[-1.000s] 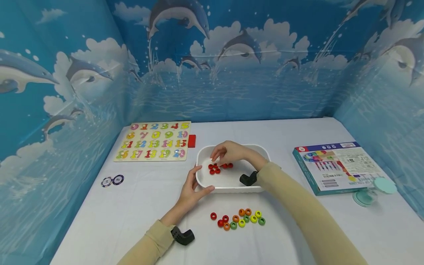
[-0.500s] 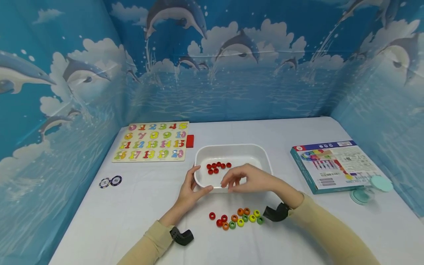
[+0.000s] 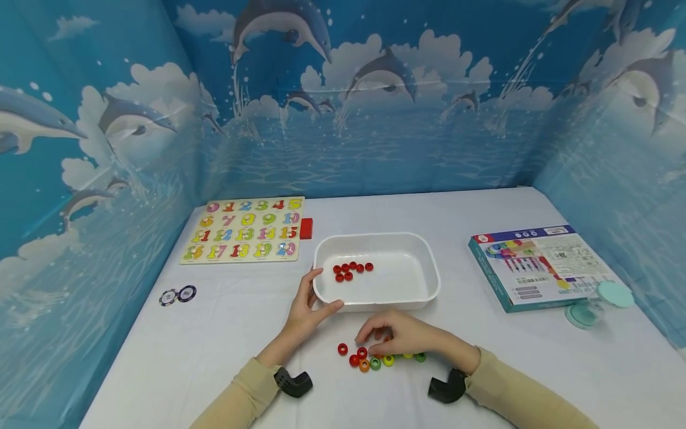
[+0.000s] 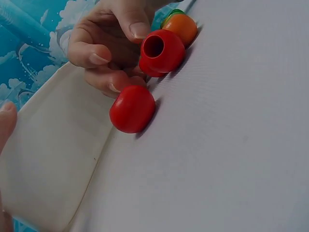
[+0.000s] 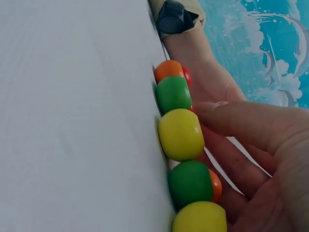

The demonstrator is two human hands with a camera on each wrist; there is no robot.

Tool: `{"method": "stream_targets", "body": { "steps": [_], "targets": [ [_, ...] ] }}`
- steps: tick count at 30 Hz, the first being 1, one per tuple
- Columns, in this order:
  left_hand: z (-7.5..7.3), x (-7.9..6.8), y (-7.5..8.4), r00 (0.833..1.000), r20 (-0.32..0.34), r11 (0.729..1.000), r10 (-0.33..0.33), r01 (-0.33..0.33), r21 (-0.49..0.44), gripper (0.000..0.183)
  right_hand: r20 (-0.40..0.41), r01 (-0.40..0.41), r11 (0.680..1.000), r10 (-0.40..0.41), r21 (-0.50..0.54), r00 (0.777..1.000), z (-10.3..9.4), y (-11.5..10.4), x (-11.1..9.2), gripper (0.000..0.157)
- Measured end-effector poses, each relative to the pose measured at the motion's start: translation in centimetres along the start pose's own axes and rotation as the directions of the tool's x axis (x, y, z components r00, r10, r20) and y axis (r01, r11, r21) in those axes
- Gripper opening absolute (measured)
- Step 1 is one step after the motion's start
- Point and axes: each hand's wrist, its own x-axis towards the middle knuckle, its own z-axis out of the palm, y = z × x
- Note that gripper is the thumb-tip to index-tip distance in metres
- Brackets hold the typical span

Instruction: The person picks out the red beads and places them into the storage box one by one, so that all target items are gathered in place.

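My left hand (image 3: 304,316) holds the near left corner of a white plastic tray (image 3: 393,305), thumb along the front wall and fingers at the left side. Several red beads (image 3: 349,276) lie inside the tray. My right hand (image 3: 404,333) is low over loose beads in front of it, thumb and fingers apart and bent. In the left wrist view its thumb tip is right at a red bead (image 4: 164,50); another red bead (image 4: 133,109) lies nearer. Green (image 5: 175,94) and yellow beads (image 5: 181,134) line up beside the thumb in the right wrist view. The hand partly hides the orange beads.
A number puzzle board (image 3: 243,231) lies at the back left, a red block (image 3: 306,229) beside it. Two poker chips (image 3: 178,295) are at the left. On the right are a flat game box (image 3: 541,268) and a small jar (image 3: 584,314) with a mint lid (image 3: 615,294).
The right hand has left the inside of the tray, moving back over its front rim and down to the loose beads. The left hand stays at the tray corner.
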Motion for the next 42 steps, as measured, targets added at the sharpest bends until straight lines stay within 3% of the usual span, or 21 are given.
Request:
{"method": "stream_targets", "body": {
  "steps": [5,13,21,31,38,42],
  "targets": [
    [0.0,0.0,0.1,1.000,-0.006,1.000,-0.007,0.007,0.001,0.074,-0.006,0.011,0.999,-0.011,-0.042,1.000,0.4,0.3,0.1,0.021],
    [0.1,0.0,0.3,1.000,-0.011,0.999,-0.028,0.028,0.024,0.073,-0.031,-0.058,0.992,0.055,-0.113,0.998,0.8,0.0,0.1,0.019],
    [0.1,0.0,0.3,0.999,-0.008,0.999,-0.036,0.036,0.016,0.072,-0.007,0.067,0.969,-0.070,-0.237,0.998,1.1,0.2,0.4,0.029],
    [0.0,0.0,0.4,0.998,-0.011,0.998,-0.056,0.057,0.025,0.072,-0.009,0.045,0.972,-0.048,-0.233,0.999,1.7,0.1,1.0,0.029],
    [0.0,0.1,0.4,0.999,-0.011,0.999,-0.035,0.035,0.012,0.072,-0.027,0.060,0.966,-0.069,-0.251,0.997,1.9,0.0,1.2,0.024],
    [0.1,0.0,0.2,1.000,-0.008,1.000,-0.024,0.024,-0.005,0.072,-0.017,0.033,0.971,-0.038,-0.235,0.999,1.5,-0.5,0.8,0.022]
  ]
}}
